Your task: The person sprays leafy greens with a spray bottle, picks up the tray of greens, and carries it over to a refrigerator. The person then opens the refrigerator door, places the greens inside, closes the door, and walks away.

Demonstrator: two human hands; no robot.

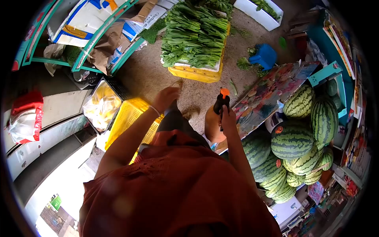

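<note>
- Sprayer [221, 102], one, black with an orange tip, is standing out ahead of the person's right side, near the edge of a flower-printed panel [264, 93].
- One right hand [228, 118] is gripping its black handle; one tan, rounded container [214, 128] is showing just beside it, and whether the two are joining cannot be told.
- One left hand [167, 98] is hanging well apart from the right, its fingers loosely bent and holding nothing that shows; one thin band [155, 110] is circling that wrist.
- One pile of leafy greens [195, 37] is lying on one yellow crate [193, 74] ahead.
- One yellow basket [128, 118] is sitting by the left forearm, beside one clear bag [103, 104] that is holding yellow things too blurred to count.
- At least ten striped watermelons [292, 138] are heaping up on the right, two of them bearing orange-red stickers.
- One blue scoop [263, 56] and one white box [259, 15] with greens are resting on the floor [138, 71].
</note>
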